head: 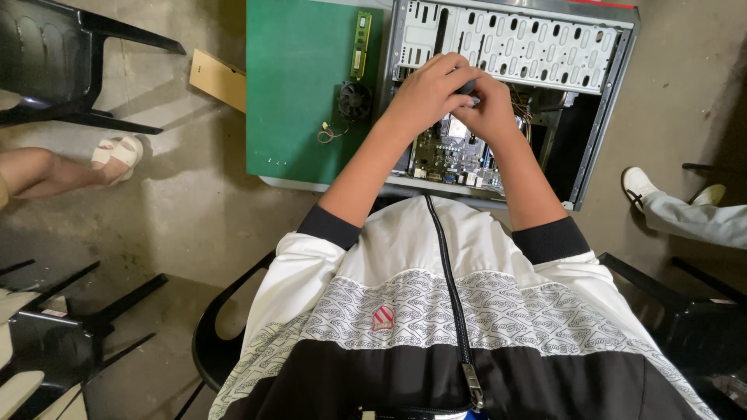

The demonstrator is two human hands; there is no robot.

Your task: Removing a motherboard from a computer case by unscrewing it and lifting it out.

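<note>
Small dark object [469, 85]: one, pinched between both hands above the motherboard [447, 152] inside the open computer case [545, 54]
Left hand [426, 93]: fingers curled, clenched on the dark object
Right hand [492, 109]: fingers curled, touching the same object
Green surface [299, 85]: one memory stick [361, 44], one round fan [355, 99]
Chairs: several, black

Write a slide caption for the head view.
Both hands meet over the motherboard inside an open computer case.
</note>
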